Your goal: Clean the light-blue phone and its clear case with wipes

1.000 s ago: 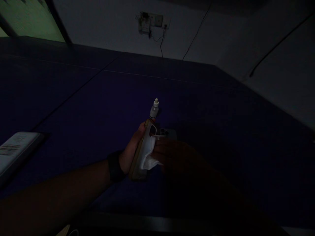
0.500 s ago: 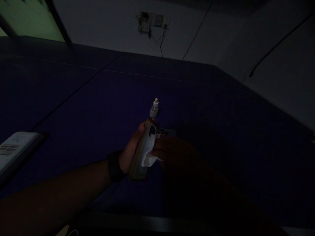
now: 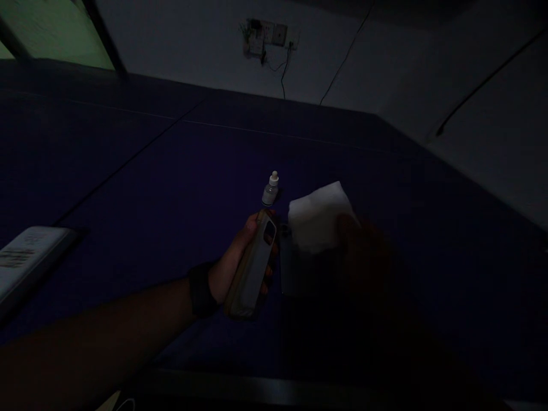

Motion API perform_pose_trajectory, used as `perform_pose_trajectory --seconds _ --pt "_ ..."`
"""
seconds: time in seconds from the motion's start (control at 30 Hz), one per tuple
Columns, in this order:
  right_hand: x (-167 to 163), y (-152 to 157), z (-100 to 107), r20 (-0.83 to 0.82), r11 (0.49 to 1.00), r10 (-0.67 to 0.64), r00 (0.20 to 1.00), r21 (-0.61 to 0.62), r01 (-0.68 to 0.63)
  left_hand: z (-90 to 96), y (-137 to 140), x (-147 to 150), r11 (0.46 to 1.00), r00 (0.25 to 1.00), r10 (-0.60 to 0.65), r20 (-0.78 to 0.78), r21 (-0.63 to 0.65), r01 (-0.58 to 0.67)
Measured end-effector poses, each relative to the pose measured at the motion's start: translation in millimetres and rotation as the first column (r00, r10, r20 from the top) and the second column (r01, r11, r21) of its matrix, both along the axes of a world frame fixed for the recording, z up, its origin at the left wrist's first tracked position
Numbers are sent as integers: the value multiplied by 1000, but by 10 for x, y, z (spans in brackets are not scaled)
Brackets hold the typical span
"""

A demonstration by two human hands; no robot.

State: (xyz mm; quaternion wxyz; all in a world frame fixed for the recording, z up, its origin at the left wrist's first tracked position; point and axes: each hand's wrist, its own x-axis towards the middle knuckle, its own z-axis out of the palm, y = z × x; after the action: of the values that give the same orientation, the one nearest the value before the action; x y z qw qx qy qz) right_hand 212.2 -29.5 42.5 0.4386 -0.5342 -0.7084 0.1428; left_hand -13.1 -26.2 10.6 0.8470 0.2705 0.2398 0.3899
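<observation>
My left hand (image 3: 233, 251) is wrapped around a phone case (image 3: 254, 268) with a camera cutout at its upper end, held tilted over the dark surface. In my right hand (image 3: 363, 245) is a white tissue (image 3: 321, 217), pinched at its right edge and apart from the case. Beneath the tissue lies a phone (image 3: 293, 268), its lower part lost in shadow. Just beyond the case stands a small clear dropper bottle (image 3: 269, 193) with a white top.
A white box (image 3: 25, 257) with printed text lies at the left edge. The dark blue tabletop (image 3: 192, 171) runs back to the wall, where sockets (image 3: 274, 35) with plugged-in cables are mounted. A cable (image 3: 483, 85) hangs along the right wall.
My right hand has lifted the tissue off the case and moved it right and upward, where it is spread wider. The case stays in my left hand, its back now uncovered.
</observation>
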Motion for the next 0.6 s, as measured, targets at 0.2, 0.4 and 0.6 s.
perform_pose_trajectory --seconds 0.2,0.4,0.6 --pt "-59 98 -154 589 874 216 779 239 -424 -33 4 -9 999 1000 -18 0 -39 18" --pt "-47 69 -148 722 804 306 621 154 -574 -70 38 -55 989 996 -77 -38 -130 71" --pt "-101 24 -45 687 824 293 665 172 -541 -81 23 -60 990 990 -126 -63 -77 121"
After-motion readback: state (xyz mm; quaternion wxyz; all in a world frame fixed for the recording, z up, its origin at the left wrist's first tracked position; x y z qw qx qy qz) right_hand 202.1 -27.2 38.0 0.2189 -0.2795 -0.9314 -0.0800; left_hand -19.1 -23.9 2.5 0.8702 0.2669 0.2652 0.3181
